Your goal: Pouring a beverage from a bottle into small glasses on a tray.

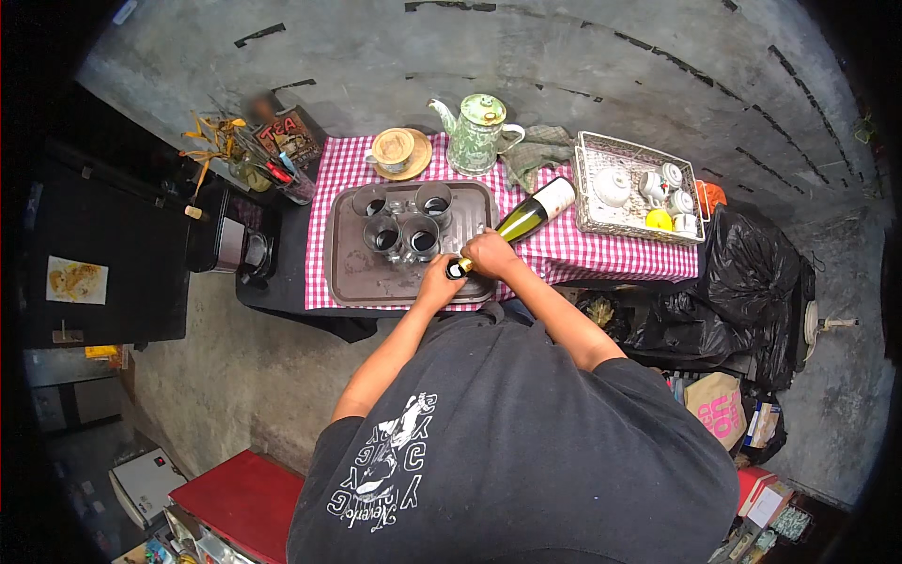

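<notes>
My right hand (491, 254) grips the neck of a green glass bottle (523, 217) with a pale label. The bottle slants, its base away to the right and its gold-wrapped neck toward me. At its mouth, my left hand (438, 283) holds a small dark-rimmed cup (456, 271), partly hidden by the fingers. Both hands are over the front right of a brown serving tray (363, 275). Just beyond them on the tray stand several clear glass mugs (421, 240) with dark liquid at the bottom.
Behind the tray are a lidded cup (392, 148) on a wooden saucer and a green enamel pot (482, 134) beside a cloth (532, 151). A white wicker basket (585, 204) of cups stands right. A coffee grinder (232, 240) is left. Black plastic bags (747, 282) crowd the right side.
</notes>
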`<state>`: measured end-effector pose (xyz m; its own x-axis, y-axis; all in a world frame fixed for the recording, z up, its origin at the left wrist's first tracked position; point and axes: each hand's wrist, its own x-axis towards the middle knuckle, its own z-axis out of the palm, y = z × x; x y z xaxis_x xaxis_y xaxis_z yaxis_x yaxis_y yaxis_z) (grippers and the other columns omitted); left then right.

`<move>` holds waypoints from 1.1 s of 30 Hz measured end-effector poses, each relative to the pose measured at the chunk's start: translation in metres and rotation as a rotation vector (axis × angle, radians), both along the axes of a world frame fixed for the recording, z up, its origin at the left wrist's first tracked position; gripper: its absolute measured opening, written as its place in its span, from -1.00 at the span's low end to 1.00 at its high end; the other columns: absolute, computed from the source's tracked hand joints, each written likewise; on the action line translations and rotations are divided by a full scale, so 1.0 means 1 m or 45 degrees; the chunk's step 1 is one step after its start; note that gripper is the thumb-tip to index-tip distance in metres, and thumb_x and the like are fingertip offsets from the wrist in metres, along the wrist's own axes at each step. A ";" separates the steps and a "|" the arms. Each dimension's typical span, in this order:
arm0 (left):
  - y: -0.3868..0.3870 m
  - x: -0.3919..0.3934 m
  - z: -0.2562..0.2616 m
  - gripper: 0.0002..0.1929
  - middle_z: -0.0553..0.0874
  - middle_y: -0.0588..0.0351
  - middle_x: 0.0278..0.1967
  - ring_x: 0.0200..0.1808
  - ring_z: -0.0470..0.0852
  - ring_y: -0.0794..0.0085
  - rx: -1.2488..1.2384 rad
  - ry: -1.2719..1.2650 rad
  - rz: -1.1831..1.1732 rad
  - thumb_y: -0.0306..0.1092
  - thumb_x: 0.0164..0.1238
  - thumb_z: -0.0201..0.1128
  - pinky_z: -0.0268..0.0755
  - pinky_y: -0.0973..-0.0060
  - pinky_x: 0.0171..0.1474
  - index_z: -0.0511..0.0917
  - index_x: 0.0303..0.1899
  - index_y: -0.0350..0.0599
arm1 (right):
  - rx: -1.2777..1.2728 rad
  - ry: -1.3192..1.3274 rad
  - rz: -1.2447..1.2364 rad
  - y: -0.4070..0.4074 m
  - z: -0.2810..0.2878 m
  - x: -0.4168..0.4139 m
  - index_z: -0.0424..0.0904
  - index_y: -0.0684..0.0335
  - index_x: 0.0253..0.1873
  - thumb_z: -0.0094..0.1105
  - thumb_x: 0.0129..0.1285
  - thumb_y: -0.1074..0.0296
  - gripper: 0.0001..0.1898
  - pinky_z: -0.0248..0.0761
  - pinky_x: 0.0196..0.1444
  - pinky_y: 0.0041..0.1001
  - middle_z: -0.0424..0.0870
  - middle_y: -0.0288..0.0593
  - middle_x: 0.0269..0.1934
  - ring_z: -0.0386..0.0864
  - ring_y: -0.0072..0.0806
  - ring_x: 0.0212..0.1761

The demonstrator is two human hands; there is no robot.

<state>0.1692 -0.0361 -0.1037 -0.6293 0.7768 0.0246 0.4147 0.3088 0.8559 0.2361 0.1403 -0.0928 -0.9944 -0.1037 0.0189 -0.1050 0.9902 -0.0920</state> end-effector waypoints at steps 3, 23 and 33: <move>0.000 0.001 0.002 -0.51 0.65 -0.16 -0.09 0.01 0.64 -0.06 0.015 -0.027 -0.008 -0.47 -0.07 0.49 0.49 0.22 0.08 0.58 0.00 -0.31 | 0.023 -0.006 -0.015 0.000 0.000 0.000 0.62 0.04 -0.42 0.23 0.08 0.21 -0.90 0.43 -0.12 -0.28 0.69 -0.21 -0.45 0.70 -0.27 -0.33; 0.000 -0.001 0.001 -0.52 0.66 -0.15 -0.08 0.01 0.65 -0.06 -0.003 -0.017 -0.001 -0.47 -0.08 0.50 0.49 0.23 0.09 0.58 -0.03 -0.29 | -0.022 0.007 -0.017 -0.002 0.000 -0.001 0.62 0.04 -0.43 0.20 0.10 0.23 -0.90 0.42 -0.11 -0.26 0.68 -0.19 -0.47 0.69 -0.26 -0.35; 0.001 0.000 0.011 -0.50 0.66 -0.16 -0.07 0.03 0.64 -0.05 0.005 -0.033 -0.009 -0.44 -0.07 0.51 0.48 0.22 0.10 0.58 -0.01 -0.30 | -0.067 0.004 0.006 0.004 0.013 0.001 0.62 0.05 -0.42 0.22 0.07 0.22 -0.91 0.42 -0.11 -0.25 0.68 -0.18 -0.46 0.69 -0.25 -0.35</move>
<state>0.1697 -0.0350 -0.0925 -0.6246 0.7809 0.0119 0.3947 0.3025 0.8676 0.2369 0.1439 -0.0797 -0.9939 -0.1071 0.0275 -0.1100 0.9835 -0.1437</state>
